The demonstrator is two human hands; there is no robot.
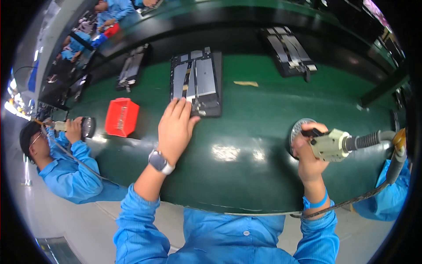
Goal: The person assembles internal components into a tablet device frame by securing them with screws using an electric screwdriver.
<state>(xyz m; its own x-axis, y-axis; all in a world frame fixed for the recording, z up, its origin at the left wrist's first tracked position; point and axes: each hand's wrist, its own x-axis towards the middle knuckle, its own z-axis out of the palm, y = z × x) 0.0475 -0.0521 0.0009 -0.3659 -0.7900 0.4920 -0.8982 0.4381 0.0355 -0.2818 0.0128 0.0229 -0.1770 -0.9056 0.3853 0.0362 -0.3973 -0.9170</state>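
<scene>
My left hand (174, 127) lies with outstretched fingers on the near left end of an opened tablet (204, 77), whose silver battery plates and dark flex cables are exposed. It presses flat and grips nothing. At the right, my right hand (310, 149) is wrapped round a pale green power tool (330, 145) with a black lever and a grey ribbed hose. The tool's round disc (300, 126), light and dotted, shows beyond my fingers, just above or on the green bench; I cannot tell which. Its working face is hidden.
Left of the tablet stands a red bin (121, 117) with small parts. More opened tablets (288, 52) lie at the back. A tan strip (246, 83) rests on the green bench (237, 176). A cable (351, 200) hangs beside my right forearm. A co-worker (74, 171) holds a similar tool at left.
</scene>
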